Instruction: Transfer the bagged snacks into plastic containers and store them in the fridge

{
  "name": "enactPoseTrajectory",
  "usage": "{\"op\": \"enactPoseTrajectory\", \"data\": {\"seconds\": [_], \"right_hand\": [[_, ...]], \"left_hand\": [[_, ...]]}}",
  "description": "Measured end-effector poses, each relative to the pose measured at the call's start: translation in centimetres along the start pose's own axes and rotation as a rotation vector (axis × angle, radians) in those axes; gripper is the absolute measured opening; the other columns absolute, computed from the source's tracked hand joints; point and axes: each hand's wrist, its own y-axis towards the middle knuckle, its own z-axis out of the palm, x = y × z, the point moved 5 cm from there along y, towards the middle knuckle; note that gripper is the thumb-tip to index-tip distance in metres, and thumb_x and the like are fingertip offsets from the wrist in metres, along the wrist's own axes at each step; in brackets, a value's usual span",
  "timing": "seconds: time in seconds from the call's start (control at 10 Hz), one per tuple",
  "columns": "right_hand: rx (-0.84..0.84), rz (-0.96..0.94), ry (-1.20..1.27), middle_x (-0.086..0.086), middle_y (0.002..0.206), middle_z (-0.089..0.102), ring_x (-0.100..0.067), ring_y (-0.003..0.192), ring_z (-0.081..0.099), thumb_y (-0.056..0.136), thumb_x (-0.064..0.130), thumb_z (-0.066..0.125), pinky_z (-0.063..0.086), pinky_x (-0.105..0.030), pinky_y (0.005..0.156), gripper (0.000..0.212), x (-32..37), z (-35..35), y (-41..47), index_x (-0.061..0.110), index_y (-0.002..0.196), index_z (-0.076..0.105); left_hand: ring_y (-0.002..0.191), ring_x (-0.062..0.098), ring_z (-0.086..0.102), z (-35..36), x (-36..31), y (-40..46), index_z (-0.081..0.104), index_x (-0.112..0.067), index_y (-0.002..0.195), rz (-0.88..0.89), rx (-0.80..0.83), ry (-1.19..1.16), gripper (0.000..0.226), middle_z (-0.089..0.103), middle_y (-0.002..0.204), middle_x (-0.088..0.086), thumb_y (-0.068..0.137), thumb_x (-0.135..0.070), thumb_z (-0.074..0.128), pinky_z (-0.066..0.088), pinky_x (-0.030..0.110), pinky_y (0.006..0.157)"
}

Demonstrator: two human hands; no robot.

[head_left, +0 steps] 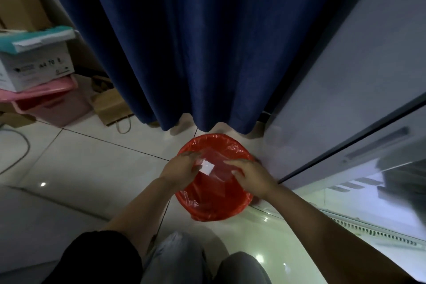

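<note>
Two hands meet over a round bin lined with a red plastic bag (216, 205), which stands on the pale tiled floor (92, 161) directly under them. Between the hands is an empty clear plastic bag (213, 169) with a small white label on it; it is stretched from one hand to the other above the mouth of the bin. The left hand (182, 168) holds the left edge of this bag, its fingers curled around the plastic near the label. The right hand (252, 176) holds the right side, with fingers bent and the fingertips pinching the film; how the thumb lies I cannot tell. Both forearms come up from the bottom of the view, and below them are the knees in light grey trousers (198, 263). To the right of the right hand stands a white fridge (334, 99), very near the bin, and its lower door (380, 180) stands open, with a vent grille along the bottom. Beyond the hands hangs a dark blue curtain (207, 41) that reaches almost to the floor. Far to the left of the left hand there is a white cardboard box with a teal lid (36, 60) on top of a pink plastic storage box (46, 101), and a brown paper bag (113, 106) lies beside them.
</note>
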Motion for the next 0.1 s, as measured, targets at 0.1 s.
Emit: {"op": "enactPoseTrajectory", "data": {"seconds": [0.1], "right_hand": [[-0.017,0.0,0.011,0.01,0.139,0.056,-0.01,0.128,0.05,0.098,0.019,0.052,0.042,-0.035,0.109,0.04,4.14,-3.95,-1.8,0.031,0.136,0.055]], "left_hand": [[0.119,0.02,0.056,-4.64,-2.39,-1.97,0.05,-0.024,0.138,-0.042,-0.025,-0.058,0.039,0.059,0.132,0.001,0.101,-0.032,0.044,0.045,0.032,0.098]]}}
